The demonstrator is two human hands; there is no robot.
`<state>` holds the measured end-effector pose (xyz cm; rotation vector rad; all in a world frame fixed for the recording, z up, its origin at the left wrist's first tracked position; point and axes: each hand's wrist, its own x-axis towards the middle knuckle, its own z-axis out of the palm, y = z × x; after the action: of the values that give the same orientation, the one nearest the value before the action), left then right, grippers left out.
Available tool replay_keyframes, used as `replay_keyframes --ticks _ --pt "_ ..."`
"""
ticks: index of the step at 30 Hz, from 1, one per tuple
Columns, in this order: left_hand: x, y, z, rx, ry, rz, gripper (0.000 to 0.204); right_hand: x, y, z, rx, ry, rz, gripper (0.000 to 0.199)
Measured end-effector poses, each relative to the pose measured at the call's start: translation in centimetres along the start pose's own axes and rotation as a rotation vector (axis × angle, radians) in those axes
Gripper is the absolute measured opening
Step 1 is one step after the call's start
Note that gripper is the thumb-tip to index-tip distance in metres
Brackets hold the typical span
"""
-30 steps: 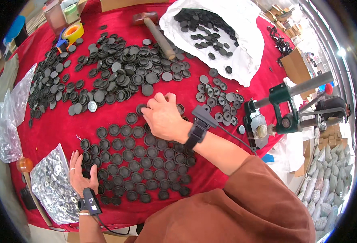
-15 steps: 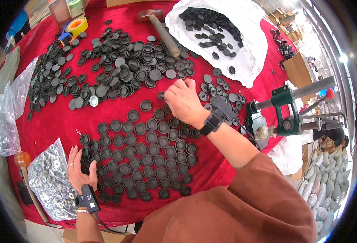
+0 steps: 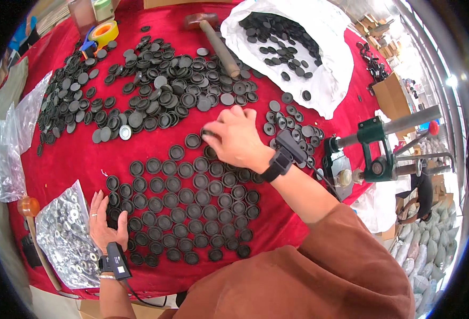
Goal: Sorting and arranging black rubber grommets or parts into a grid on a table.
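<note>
Rows of round black caps (image 3: 193, 211), hollow side up, lie close together on the red cloth in front of me. My right hand (image 3: 235, 135) is at the far edge of these rows, thumb and fingers pinched on a black cap (image 3: 208, 133) that is partly hidden and blurred. Beside the left end of the rows, my left hand (image 3: 107, 226) rests on the cloth with fingers stretched and thumb apart, next to the nearest caps. Beyond the rows spreads a loose heap of black caps (image 3: 160, 82), some face up and some face down.
A mallet (image 3: 221, 50) lies behind the heap. A white sack (image 3: 327, 87) holds black discs (image 3: 282, 50); more discs (image 3: 296, 133) lie near a green hand press (image 3: 375, 149). At left are a bag of metal washers (image 3: 67, 239), another mallet (image 3: 30, 207) and yellow tape (image 3: 104, 34).
My right hand has moved slightly left and toward the rows with the cap in its fingers. My left hand has stayed put. The person in the right background has shifted.
</note>
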<state>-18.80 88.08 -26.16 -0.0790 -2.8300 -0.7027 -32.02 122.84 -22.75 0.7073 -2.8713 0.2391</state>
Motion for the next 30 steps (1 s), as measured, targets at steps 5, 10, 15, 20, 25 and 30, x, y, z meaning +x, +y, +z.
replay_keyframes --ticks 5,10,15,20,25,30 --pt "0.0 0.1 0.0 0.001 -0.009 0.006 0.052 4.2 2.4 1.5 -0.079 0.235 0.096 0.017" --pt "-0.1 0.2 0.1 0.015 0.000 -0.007 0.051 3.7 2.7 2.3 -0.138 0.185 -0.036 0.013" --pt "-0.2 -0.1 0.0 0.005 0.007 0.007 0.051 0.6 2.7 1.4 -0.068 0.168 -0.079 0.022" --pt "0.0 0.1 0.1 -0.013 0.009 0.020 0.051 0.0 2.1 1.5 -0.003 0.124 -0.178 0.035" --pt "0.1 0.4 -0.1 -0.018 -0.002 -0.010 0.050 -4.0 -0.1 1.4 0.050 0.012 -0.097 0.044" --pt "0.2 0.8 -0.1 -0.026 0.003 -0.011 0.050 -1.3 0.8 -0.4 -0.015 0.015 0.070 0.041"
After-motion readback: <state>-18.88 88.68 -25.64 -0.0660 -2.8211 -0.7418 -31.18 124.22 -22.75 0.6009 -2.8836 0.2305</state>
